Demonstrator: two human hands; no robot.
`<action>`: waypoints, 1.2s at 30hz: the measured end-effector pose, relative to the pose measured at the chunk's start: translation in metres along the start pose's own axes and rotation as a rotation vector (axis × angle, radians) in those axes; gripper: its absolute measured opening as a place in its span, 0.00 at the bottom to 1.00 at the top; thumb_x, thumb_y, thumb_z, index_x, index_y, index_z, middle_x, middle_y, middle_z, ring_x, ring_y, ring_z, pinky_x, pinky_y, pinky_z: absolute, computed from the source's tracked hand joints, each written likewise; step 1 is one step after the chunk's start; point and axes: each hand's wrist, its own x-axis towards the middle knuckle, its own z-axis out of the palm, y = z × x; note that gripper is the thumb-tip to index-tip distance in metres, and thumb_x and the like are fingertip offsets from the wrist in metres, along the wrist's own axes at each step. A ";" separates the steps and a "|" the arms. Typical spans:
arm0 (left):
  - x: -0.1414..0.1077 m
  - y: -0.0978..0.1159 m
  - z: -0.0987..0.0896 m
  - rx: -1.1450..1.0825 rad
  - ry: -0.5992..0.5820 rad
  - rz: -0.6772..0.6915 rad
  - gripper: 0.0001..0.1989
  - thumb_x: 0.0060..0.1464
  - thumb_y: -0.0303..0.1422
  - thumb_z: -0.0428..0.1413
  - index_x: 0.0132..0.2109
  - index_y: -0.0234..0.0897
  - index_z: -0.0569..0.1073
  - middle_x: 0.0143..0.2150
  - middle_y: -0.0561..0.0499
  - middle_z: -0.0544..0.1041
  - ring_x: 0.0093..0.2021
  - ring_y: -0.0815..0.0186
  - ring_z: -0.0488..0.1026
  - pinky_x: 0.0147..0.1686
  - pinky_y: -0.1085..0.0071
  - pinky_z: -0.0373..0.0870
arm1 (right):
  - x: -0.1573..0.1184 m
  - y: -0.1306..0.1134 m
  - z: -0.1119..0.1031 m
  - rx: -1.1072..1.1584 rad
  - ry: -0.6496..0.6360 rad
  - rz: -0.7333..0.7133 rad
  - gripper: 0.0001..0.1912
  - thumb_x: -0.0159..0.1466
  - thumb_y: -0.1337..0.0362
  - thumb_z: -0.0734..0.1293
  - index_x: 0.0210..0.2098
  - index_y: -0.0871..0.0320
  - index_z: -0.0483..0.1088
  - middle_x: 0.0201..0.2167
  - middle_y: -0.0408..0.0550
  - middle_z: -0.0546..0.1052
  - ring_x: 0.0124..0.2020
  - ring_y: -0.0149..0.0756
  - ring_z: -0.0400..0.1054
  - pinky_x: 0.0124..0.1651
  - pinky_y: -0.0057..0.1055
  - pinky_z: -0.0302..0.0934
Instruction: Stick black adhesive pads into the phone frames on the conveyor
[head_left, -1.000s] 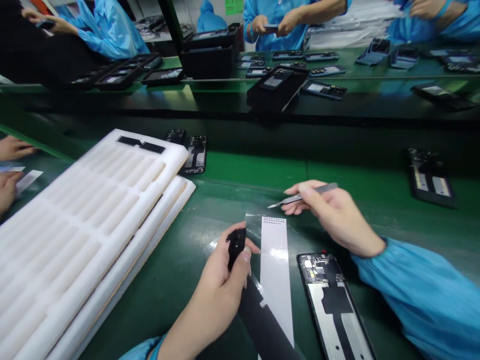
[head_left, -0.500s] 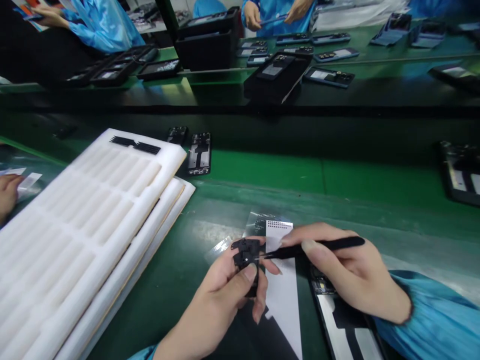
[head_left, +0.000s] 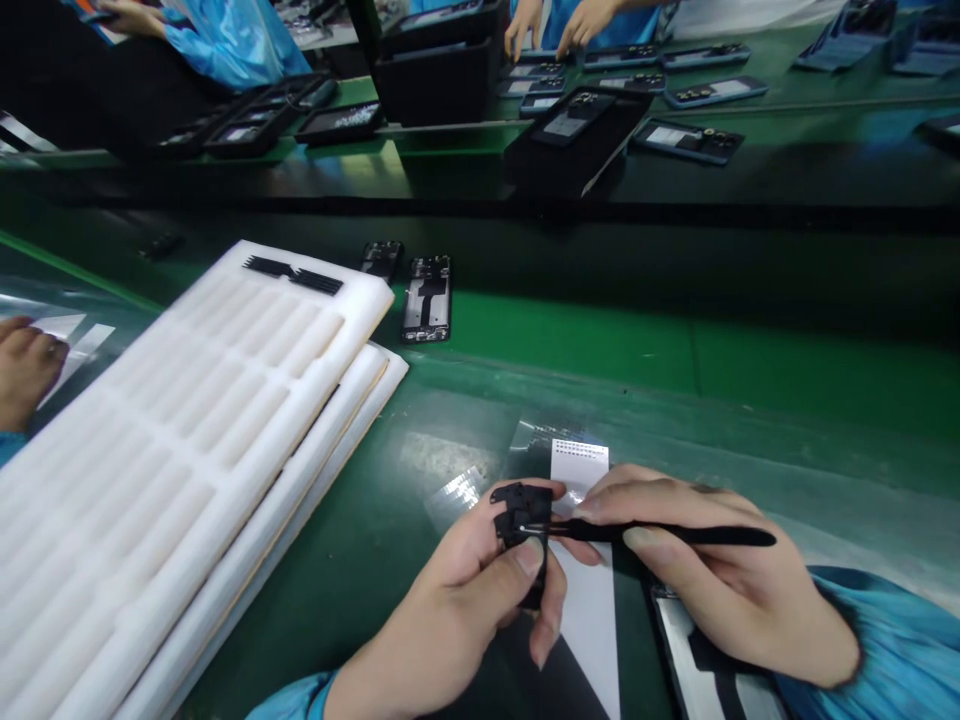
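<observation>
The left hand [head_left: 472, 610] is nearly closed, thumb pressing a small black part [head_left: 517, 505] against the fingers, palm side up. The right hand [head_left: 727, 590] is curled, pinching dark tweezers [head_left: 675, 533] between thumb and fingers; their tips point left and meet the black part, held in the left hand. Below and between the hands lies a white strip [head_left: 592, 620] with rows of small dark marks at its far end, partly covered by a black strip [head_left: 559, 675]. Under the right hand is an opened phone [head_left: 694, 650], partly hidden. Just beyond the left hand's fingers is clear film [head_left: 456, 495]. To the left of that hand are stacked white foam trays [head_left: 225, 410]; beyond it lie two more phone frames [head_left: 427, 300]. Farther off, a co-worker's hands [head_left: 559, 28] reach over phones on a raised shelf [head_left: 810, 150].
</observation>
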 end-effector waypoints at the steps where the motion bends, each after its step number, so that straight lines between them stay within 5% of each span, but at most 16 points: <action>1: 0.000 0.000 0.001 0.000 -0.001 -0.002 0.11 0.69 0.36 0.50 0.55 0.44 0.70 0.44 0.49 0.77 0.26 0.75 0.68 0.27 0.75 0.63 | 0.000 0.000 0.000 0.001 -0.005 -0.004 0.21 0.69 0.73 0.62 0.56 0.45 0.72 0.42 0.44 0.84 0.46 0.41 0.79 0.46 0.36 0.75; 4: 0.001 0.000 0.003 -0.027 0.023 -0.016 0.11 0.68 0.35 0.51 0.55 0.43 0.70 0.45 0.47 0.77 0.26 0.75 0.68 0.26 0.76 0.65 | -0.002 0.002 0.002 -0.010 0.013 0.009 0.20 0.69 0.73 0.62 0.55 0.46 0.73 0.42 0.44 0.84 0.46 0.41 0.79 0.46 0.36 0.75; 9: 0.002 0.001 0.006 -0.089 0.082 -0.090 0.10 0.65 0.34 0.54 0.49 0.35 0.74 0.32 0.51 0.72 0.26 0.72 0.67 0.24 0.75 0.66 | -0.007 0.002 0.004 -0.001 0.152 0.145 0.12 0.71 0.65 0.64 0.46 0.48 0.79 0.41 0.45 0.84 0.42 0.40 0.80 0.45 0.32 0.76; 14: 0.001 -0.002 0.004 -0.068 0.125 -0.114 0.14 0.64 0.35 0.55 0.55 0.38 0.72 0.43 0.46 0.75 0.28 0.72 0.67 0.25 0.73 0.65 | -0.034 0.007 -0.014 -0.088 0.307 0.270 0.17 0.73 0.59 0.63 0.35 0.48 0.84 0.41 0.45 0.83 0.39 0.36 0.80 0.40 0.25 0.76; 17: 0.002 -0.005 0.003 0.037 0.109 -0.088 0.13 0.66 0.36 0.53 0.54 0.38 0.72 0.37 0.50 0.74 0.27 0.72 0.66 0.27 0.72 0.63 | -0.061 0.017 -0.029 -0.216 0.371 0.317 0.19 0.73 0.59 0.63 0.33 0.48 0.84 0.42 0.46 0.83 0.39 0.36 0.80 0.40 0.24 0.76; 25: 0.008 -0.007 0.014 0.343 0.125 -0.093 0.16 0.67 0.41 0.51 0.56 0.37 0.68 0.27 0.58 0.68 0.24 0.70 0.64 0.32 0.69 0.64 | -0.096 0.027 -0.033 -0.281 0.348 0.353 0.15 0.72 0.61 0.64 0.37 0.51 0.83 0.40 0.48 0.84 0.43 0.39 0.80 0.46 0.29 0.75; 36: 0.006 -0.005 0.008 0.322 0.284 -0.073 0.16 0.65 0.43 0.53 0.53 0.39 0.71 0.37 0.52 0.76 0.25 0.71 0.65 0.27 0.71 0.63 | -0.095 0.032 -0.030 -0.327 0.262 0.157 0.11 0.70 0.69 0.64 0.47 0.53 0.77 0.40 0.48 0.84 0.42 0.38 0.80 0.46 0.29 0.75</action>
